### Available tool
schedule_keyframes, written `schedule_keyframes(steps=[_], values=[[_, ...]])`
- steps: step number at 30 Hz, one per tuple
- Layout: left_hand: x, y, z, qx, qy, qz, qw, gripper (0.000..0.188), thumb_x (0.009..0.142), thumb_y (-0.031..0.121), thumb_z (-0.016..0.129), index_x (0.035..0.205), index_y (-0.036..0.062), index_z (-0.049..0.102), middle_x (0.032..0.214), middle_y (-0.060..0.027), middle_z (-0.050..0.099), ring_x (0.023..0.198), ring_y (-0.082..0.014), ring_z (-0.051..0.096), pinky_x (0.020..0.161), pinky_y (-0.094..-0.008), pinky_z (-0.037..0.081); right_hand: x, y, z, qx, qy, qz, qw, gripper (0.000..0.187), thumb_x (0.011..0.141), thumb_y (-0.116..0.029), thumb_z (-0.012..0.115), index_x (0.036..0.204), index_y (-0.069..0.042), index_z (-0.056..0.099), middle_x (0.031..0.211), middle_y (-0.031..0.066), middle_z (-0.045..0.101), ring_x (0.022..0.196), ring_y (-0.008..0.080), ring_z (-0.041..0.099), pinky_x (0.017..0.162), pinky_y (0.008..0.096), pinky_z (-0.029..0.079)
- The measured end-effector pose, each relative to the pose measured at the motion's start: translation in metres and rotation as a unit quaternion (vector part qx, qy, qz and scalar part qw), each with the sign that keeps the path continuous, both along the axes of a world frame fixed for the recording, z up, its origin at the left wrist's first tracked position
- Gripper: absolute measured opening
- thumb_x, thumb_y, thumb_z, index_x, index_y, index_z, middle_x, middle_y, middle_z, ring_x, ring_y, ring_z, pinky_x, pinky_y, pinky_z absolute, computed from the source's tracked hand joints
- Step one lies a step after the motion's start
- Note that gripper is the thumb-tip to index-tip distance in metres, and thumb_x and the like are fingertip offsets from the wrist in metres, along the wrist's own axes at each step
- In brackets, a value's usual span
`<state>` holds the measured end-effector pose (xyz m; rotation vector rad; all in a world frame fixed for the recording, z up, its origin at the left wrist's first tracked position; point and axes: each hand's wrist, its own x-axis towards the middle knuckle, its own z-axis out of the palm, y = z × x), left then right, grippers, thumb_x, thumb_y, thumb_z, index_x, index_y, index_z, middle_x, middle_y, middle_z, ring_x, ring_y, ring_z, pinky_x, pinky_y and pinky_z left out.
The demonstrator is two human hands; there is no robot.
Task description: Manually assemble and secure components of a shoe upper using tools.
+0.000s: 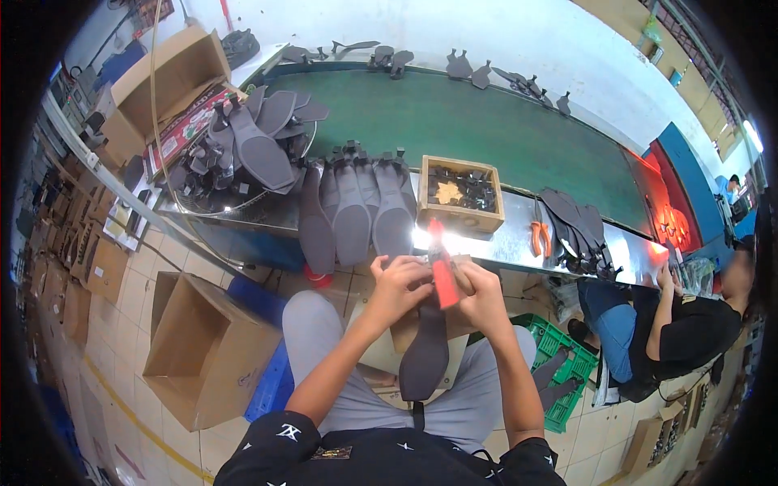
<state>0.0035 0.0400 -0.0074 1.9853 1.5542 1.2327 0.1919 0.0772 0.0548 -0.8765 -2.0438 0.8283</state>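
A dark grey shoe sole [425, 352] hangs toward my lap, its wide rounded end nearest me. At its narrow far end, my left hand [399, 289] is closed with the thumb and fingers against it. My right hand [484, 296] is closed on the other side of that end, its fingertips partly hidden. Between the two hands a red bar-shaped tool part [443, 279] stands over the sole. Its lower part and what it joins are hidden by glare and my fingers. Just beyond stands a wooden box [460, 222] of small black pieces.
Several grey soles [353, 215] overhang the bench edge, with more heaped in a wire basket [243, 202]. Orange-handled pliers [540, 235] lie beside dark soles. A green belt [454, 113] runs behind. An open carton [207, 348], a green crate [559, 413] and a seated co-worker [689, 336] flank me.
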Motion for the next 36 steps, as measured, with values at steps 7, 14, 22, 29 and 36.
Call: schedule_keyframes(steps=[7, 14, 22, 29, 36], values=[[-0.003, 0.009, 0.014, -0.059, -0.142, -0.083, 0.985, 0.027, 0.075, 0.017, 0.079, 0.099, 0.0050, 0.073, 0.090, -0.0088, 0.073, 0.081, -0.0255, 0.070, 0.075, -0.0353, 0.052, 0.003, -0.015, 0.013, 0.099, -0.140, -0.046, 0.984, 0.023, 0.080, -0.002, 0.069, 0.104, -0.002, 0.068, 0.099, 0.0133, 0.068, 0.082, 0.0289, 0.069, 0.072, 0.0349, 0.054], [-0.010, 0.013, 0.010, -0.079, -0.194, -0.148, 0.967, 0.031, 0.077, 0.009, 0.078, 0.108, 0.0052, 0.074, 0.094, -0.0130, 0.075, 0.080, -0.0156, 0.071, 0.073, -0.0293, 0.054, 0.018, -0.069, 0.040, -0.176, 0.050, -0.116, 0.976, 0.035, 0.097, -0.006, 0.057, 0.130, 0.003, 0.051, 0.090, 0.0168, 0.066, 0.075, 0.0234, 0.066, 0.066, 0.0329, 0.051], [-0.009, 0.015, 0.015, -0.122, -0.225, -0.142, 0.956, 0.027, 0.076, 0.009, 0.078, 0.101, -0.0012, 0.073, 0.097, -0.0127, 0.075, 0.086, -0.0162, 0.070, 0.077, -0.0278, 0.053, 0.016, -0.106, 0.037, -0.024, -0.068, -0.111, 0.991, 0.041, 0.095, -0.002, 0.057, 0.134, 0.006, 0.048, 0.113, 0.0318, 0.062, 0.101, 0.0462, 0.063, 0.084, 0.0436, 0.052], [-0.007, 0.001, 0.007, -0.019, -0.031, -0.109, 0.993, 0.089, 0.076, 0.030, 0.081, 0.147, 0.0000, 0.037, 0.120, -0.0071, 0.070, 0.122, -0.0266, 0.059, 0.109, -0.0448, 0.034, 0.029, -0.155, 0.098, -0.097, 0.253, -0.182, 0.945, 0.037, 0.097, -0.006, 0.055, 0.131, 0.007, 0.052, 0.100, 0.0110, 0.069, 0.079, 0.0270, 0.067, 0.073, 0.0355, 0.054], [-0.012, -0.004, -0.005, -0.080, 0.056, -0.050, 0.994, 0.115, 0.074, 0.042, 0.079, 0.156, 0.0036, 0.009, 0.130, 0.0012, 0.065, 0.142, -0.0231, 0.039, 0.115, -0.0590, 0.005, 0.025, -0.114, 0.072, 0.007, -0.036, -0.158, 0.987, 0.028, 0.096, -0.006, 0.057, 0.123, 0.002, 0.053, 0.088, 0.0223, 0.065, 0.077, 0.0375, 0.065, 0.063, 0.0411, 0.050]])
